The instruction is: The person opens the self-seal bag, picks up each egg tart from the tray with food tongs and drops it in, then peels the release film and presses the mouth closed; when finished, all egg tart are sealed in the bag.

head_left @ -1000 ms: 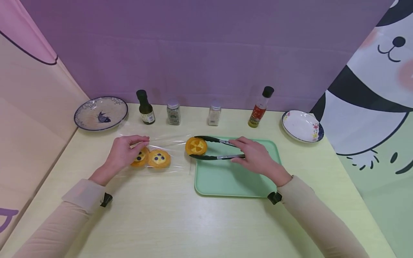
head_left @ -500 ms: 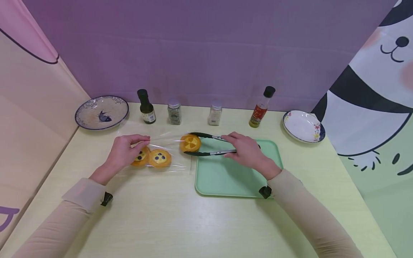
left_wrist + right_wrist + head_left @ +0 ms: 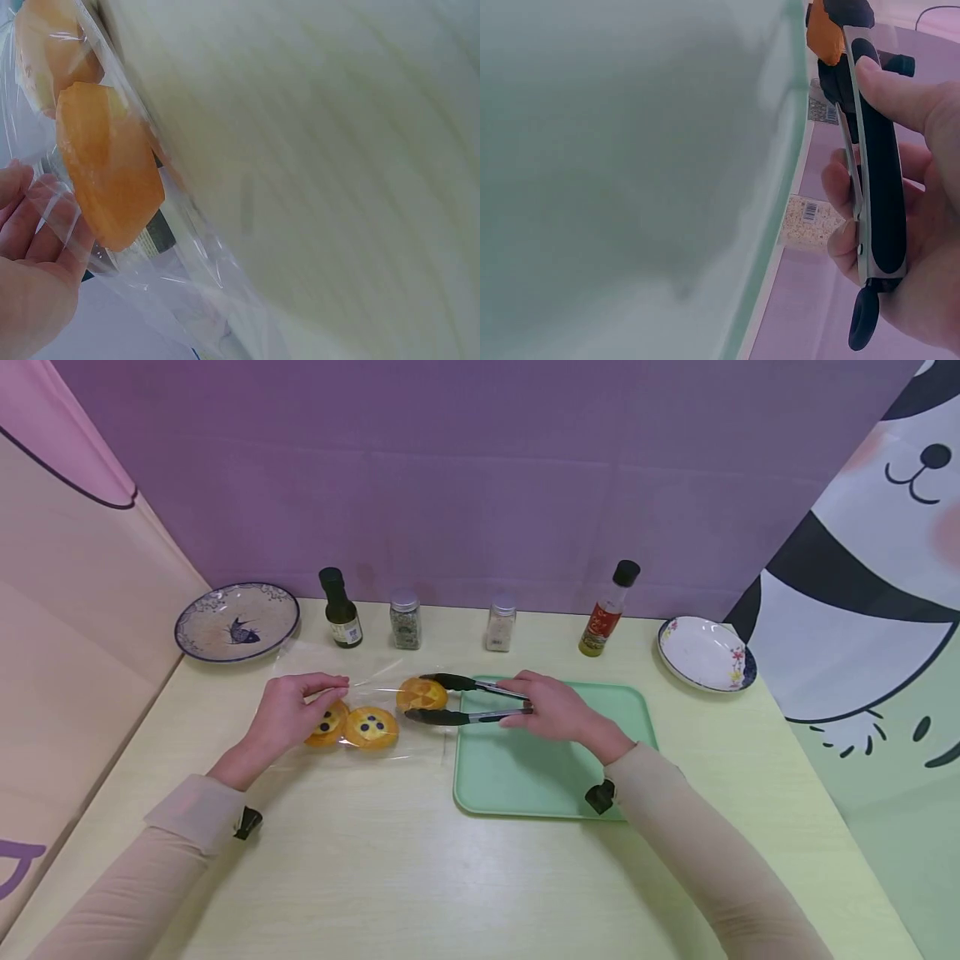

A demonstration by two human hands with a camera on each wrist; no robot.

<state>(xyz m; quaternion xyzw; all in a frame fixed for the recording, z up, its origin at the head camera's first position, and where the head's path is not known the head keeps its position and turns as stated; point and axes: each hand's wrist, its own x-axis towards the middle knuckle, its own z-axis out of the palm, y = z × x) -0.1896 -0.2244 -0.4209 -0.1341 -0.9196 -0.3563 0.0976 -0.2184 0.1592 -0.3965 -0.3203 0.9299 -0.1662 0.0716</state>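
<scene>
In the head view my left hand [image 3: 288, 714] pinches the top film of a clear plastic bag [image 3: 408, 747] and lifts it. Two egg tarts [image 3: 371, 728] dotted with dark berries lie inside the bag; the left one is partly covered by my hand. My right hand [image 3: 551, 706] grips black-tipped metal tongs [image 3: 468, 717], whose tips hold a third tart [image 3: 422, 694] with orange segments on top, at the bag's right end. The left wrist view shows a tart [image 3: 109, 165] through the film. In the right wrist view, thumb and fingers wrap the tongs' black handle [image 3: 881, 165].
A green tray [image 3: 540, 777] lies under the right hand. Behind stand a dark bottle [image 3: 342, 614], two spice jars [image 3: 406, 622] and a red-labelled bottle [image 3: 602, 620]. A patterned plate [image 3: 217, 627] is at the back left, a flowered dish [image 3: 697, 652] at the back right.
My right hand has moved left with the tongs, carrying the orange-topped tart from the tray's edge into the bag's right end and tilting it. The left hand stays put.
</scene>
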